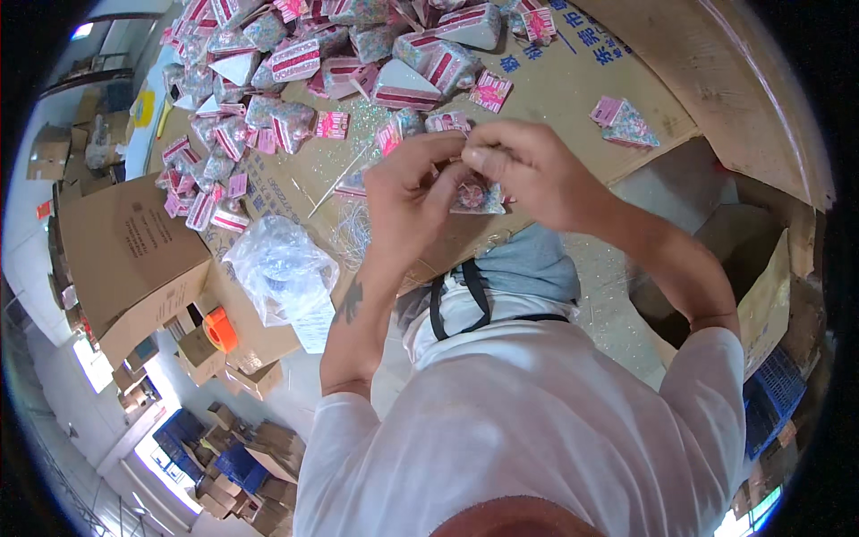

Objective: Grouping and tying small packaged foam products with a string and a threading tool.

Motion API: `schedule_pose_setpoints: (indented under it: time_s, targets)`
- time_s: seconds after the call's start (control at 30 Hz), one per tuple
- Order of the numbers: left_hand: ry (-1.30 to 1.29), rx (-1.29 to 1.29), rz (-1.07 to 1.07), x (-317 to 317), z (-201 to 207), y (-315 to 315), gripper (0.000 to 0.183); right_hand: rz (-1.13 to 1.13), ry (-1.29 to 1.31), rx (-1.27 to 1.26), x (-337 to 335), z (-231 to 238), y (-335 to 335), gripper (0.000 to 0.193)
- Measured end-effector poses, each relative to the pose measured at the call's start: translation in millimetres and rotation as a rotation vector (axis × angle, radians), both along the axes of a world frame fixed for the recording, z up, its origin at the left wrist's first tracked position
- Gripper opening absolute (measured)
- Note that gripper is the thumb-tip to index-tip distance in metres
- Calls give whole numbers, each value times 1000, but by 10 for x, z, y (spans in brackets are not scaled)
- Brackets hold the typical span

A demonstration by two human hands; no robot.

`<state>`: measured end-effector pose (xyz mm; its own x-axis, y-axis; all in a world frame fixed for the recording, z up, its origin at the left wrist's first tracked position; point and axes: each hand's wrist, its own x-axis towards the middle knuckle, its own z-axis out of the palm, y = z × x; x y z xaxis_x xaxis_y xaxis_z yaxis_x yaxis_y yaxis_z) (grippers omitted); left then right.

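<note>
My left hand point(407, 192) and my right hand point(534, 174) meet above the near edge of the cardboard-covered table, fingertips pinched close together. What lies between the fingertips is too small and hidden to make out. Just below them shows part of a sprinkle-covered ornament point(477, 197), mostly covered by the fingers. Close beyond the hands lie more cake-slice ornaments with pink tags, one of them by a loose pink card point(491, 91). A thin white stick point(337, 183) and a tangle of clear threads point(352, 231) are beside my left wrist.
A large heap of cake-slice ornaments point(295, 61) covers the far left of the table. One tagged ornament point(628, 123) lies alone at right. A clear plastic bag point(279, 264) and a cardboard box point(134, 251) are at left. An open carton point(768, 295) stands right of my right arm.
</note>
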<state>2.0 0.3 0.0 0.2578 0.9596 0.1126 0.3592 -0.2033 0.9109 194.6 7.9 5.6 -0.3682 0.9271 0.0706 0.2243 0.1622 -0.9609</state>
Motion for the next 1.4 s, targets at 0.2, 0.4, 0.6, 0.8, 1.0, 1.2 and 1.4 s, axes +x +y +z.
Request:
schedule_pose_setpoints:
  time_s: [0.2,0.4,0.6,0.8,1.0,1.2,1.4]
  targets:
    - [-310,-216,51,-28,-69,7,8,-8,-89,142,44,-70,23,22]
    - [-560,-452,-18,-112,13,78,6,51,-193,468,82,-192,122,28]
    - [-351,-423,-57,-175,28,69,7,208,-418,469,41,-47,151,22]
    - [-237,-409,21,-150,59,13,8,167,-296,413,25,-186,104,19]
    - [-514,-400,256,45,40,36,12,-43,117,-98,-91,-282,-56,19]
    - [31,91,292,10,-120,-63,16,-41,28,-4,-79,-229,-35,20]
    - [180,463,207,1,-134,-18,25,-51,-183,287,-145,-240,-83,25]
